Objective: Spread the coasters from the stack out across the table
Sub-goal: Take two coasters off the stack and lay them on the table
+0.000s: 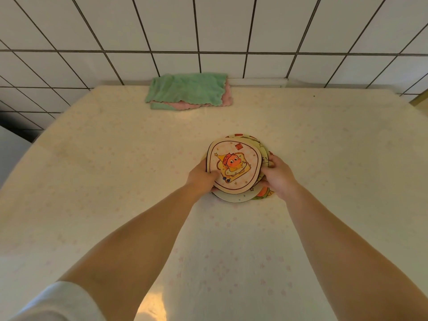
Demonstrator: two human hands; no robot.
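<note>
Nearest me, I see both forearms reaching forward over the cloth-covered table [97, 158], a white sleeve [62, 302] showing on the left arm. At their ends, my left hand [201, 176] is closed on the near-left edge of the top coaster [234, 167], thumb lying on its printed face, the other digits hidden underneath. My right hand [279, 176] is curled around the right side of the stack [240, 197], fingers wrapped on the edges of the lower coasters; it grips the pile rather than any single piece.

The stack sits between the two hands, touching both. It is already slightly fanned: the top coaster, with an orange cartoon figure, is offset toward my left hand, and rims of others peek out nearer me and beyond my right hand. How many lie below I cannot tell.

I judge this as the very start of the task: nothing lies apart on the table yet. The next move, as I read it, calls for the left hand to draw the top coaster clear while the right steadies the rest, then lay it out to the left, where the cloth is bare.

Beyond both hands, well apart from the stack, folded green and pink cloths [188, 91] lie against the tiled wall [220, 26].
</note>
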